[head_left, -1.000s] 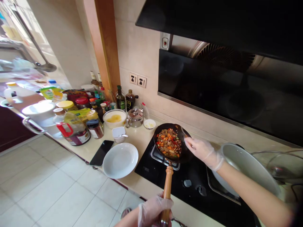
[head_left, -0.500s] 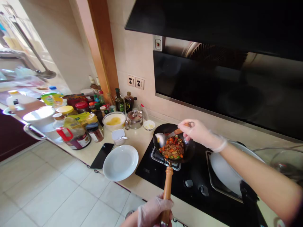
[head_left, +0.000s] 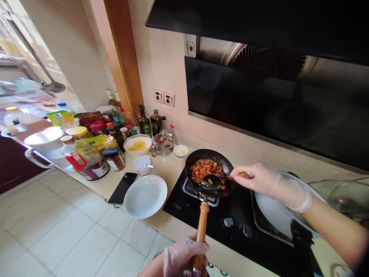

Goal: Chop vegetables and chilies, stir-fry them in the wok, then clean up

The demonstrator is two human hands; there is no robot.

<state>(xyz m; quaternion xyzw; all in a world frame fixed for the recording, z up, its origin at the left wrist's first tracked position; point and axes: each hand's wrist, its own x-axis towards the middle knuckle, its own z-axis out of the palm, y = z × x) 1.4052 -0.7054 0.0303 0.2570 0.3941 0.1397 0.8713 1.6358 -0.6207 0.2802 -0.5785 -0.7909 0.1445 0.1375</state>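
Observation:
My left hand, in a clear glove, is wrapped round the wooden handle of a dark wok that sits on the left burner. Chopped meat with red, orange and green vegetable pieces lies in the wok, mostly toward its far left side. My right hand, gloved too, is closed on the wooden handle of a ladle. The ladle's bowl is down in the wok at the near edge of the food, with a yellowish piece in or by it. A white plate stands left of the wok.
The black stovetop holds a large lidded pan on its right burner. A phone, a seasoning box, a small bowl, a glass teapot and several bottles and jars crowd the counter leftward. A range hood overhangs the stove.
My right hand has moved right and slightly down. The ladle's bowl has turned over and gone from the wok's left side to its near middle. The food has shifted toward the far left.

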